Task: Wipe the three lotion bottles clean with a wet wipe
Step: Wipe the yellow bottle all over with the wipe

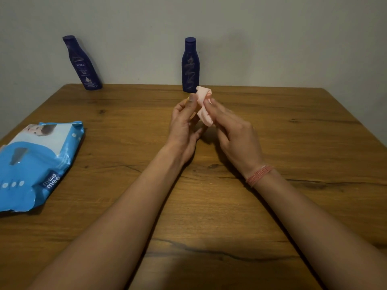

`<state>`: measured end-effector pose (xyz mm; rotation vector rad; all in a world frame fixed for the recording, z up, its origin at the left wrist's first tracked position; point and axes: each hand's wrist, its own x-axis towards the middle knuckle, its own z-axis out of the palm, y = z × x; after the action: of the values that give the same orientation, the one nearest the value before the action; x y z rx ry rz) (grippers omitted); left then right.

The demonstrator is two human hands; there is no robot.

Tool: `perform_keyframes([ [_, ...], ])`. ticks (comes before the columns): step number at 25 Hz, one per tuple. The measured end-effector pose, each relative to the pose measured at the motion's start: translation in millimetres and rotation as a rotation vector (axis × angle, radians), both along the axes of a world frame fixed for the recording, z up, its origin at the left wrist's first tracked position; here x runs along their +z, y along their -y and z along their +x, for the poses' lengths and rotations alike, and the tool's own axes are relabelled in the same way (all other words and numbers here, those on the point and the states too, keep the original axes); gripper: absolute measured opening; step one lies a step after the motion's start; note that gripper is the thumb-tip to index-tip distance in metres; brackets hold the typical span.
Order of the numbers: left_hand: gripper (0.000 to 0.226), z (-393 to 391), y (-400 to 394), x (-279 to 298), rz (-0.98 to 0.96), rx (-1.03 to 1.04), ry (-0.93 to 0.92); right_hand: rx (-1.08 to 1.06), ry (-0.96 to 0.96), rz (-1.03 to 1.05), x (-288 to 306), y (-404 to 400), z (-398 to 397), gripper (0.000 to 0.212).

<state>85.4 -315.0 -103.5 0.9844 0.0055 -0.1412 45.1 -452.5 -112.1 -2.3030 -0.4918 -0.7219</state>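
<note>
The wet wipe (203, 107) is a pale pinkish, crumpled strip held up above the middle of the table (272, 143), pinched between both hands. Its top end is bunched into a small fold and overlaps the foot of the middle bottle (190, 65) in this view, though whether it touches the bottle is hard to say from this angle. The left hand (184, 126) pinches the wipe's left edge with thumb and fingertips, the other fingers loosely curled below. The right hand (234, 132) pinches the right edge with its fingertips, the back of the hand turned up. A band of reddish thread (259, 174) circles the right wrist.

Only 2 dark blue lotion bottles show. The middle bottle stands upright at the far edge of the table by the wall, with pale smears streaked down its front. The left bottle (82, 63) stands well apart from it near the far left corner, its white label facing forward, and it appears to lean in the wide lens.

A blue pack of wipes (35, 166) lies flat on the left side of the table, near the person, its top flap area facing up. The grey wall (272, 38) rises behind the table.
</note>
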Motion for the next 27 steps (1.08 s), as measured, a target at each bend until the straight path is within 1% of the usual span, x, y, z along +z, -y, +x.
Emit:
perform_keyframes([
  [1,0.057,-1,1,0,0.051,0.009,0.007,-0.052,-0.006,0.015,-1,3,2,0.059],
  [3,0.041,-4,6,0,0.212,-0.027,0.084,-0.128,-0.032,0.043,-1,10,5,0.059],
  [5,0.030,-8,12,-1,0.355,-0.061,0.207,-0.111,-0.040,0.028,0,10,7,0.060],
  [7,0.030,-10,14,-2,0.376,-0.069,0.234,-0.053,-0.028,-0.002,0,4,6,0.060],
  [9,0.035,-9,14,0,0.310,-0.083,0.184,-0.071,-0.031,0.015,-1,4,7,0.060],
  [11,0.036,-9,13,4,0.251,-0.083,0.116,-0.196,-0.079,0.085,0,18,13,0.061],
  [13,0.032,-9,15,4,0.232,-0.098,0.077,-0.299,-0.163,0.088,1,29,16,0.063],
  [14,0.032,-10,16,3,0.215,-0.112,0.060,-0.279,-0.182,0.063,1,28,15,0.063],
  [15,0.035,-9,17,2,0.181,-0.134,0.044,-0.206,-0.178,0.030,2,21,12,0.064],
  [17,0.046,-6,14,-1,0.084,-0.180,0.028,-0.012,-0.162,-0.043,2,2,4,0.063],
  [19,0.056,-2,10,-4,-0.027,-0.217,0.017,0.089,-0.172,-0.056,1,-8,1,0.060],
  [20,0.057,-1,9,-4,-0.064,-0.237,0.004,0.081,-0.167,-0.034,0,-7,4,0.057],
  [22,0.055,-1,9,-4,-0.074,-0.261,-0.016,-0.014,-0.187,0.054,-3,1,10,0.053],
  [24,0.044,-5,11,-2,-0.056,-0.288,-0.021,-0.068,-0.267,0.153,-2,10,14,0.059],
  [25,0.039,-6,12,0,-0.057,-0.306,-0.017,-0.051,-0.300,0.174,-2,11,14,0.062],
  [27,0.043,-8,10,2,-0.084,-0.312,-0.002,0.051,-0.316,0.132,0,5,9,0.065],
])
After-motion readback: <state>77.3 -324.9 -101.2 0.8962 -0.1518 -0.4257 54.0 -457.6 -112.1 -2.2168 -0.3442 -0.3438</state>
